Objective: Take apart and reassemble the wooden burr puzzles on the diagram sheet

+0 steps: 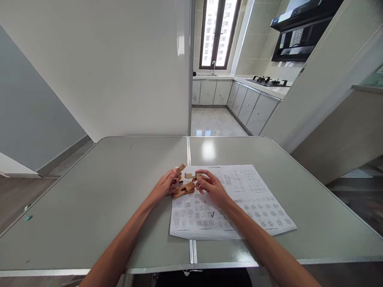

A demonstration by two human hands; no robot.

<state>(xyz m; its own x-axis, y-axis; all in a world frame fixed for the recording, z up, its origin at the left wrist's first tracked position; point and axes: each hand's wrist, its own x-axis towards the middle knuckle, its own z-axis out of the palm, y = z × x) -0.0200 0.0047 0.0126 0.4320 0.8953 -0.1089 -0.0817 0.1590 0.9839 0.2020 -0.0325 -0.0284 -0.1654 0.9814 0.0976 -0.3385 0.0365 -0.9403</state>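
Observation:
My left hand [167, 183] is closed around notched wooden puzzle pieces; one sticks up past the fingertips, and a darker brown piece [184, 189] juts out below toward the right. Between the fingers of my right hand [212, 185] is a lighter notched wooden puzzle piece [189, 175], lying level and pointing at the left hand. How the pieces in the left hand fit together is partly hidden by the fingers. Beneath both hands a large printed instruction sheet [269, 211] with rows of small line diagrams lies on the table.
The grey folding table [89, 207] has a metal seam [191, 251] down its middle. A small teal object [28, 218] lies near the left edge. Beyond stand a white wall panel [134, 71] and a kitchen with a gas hob [267, 81].

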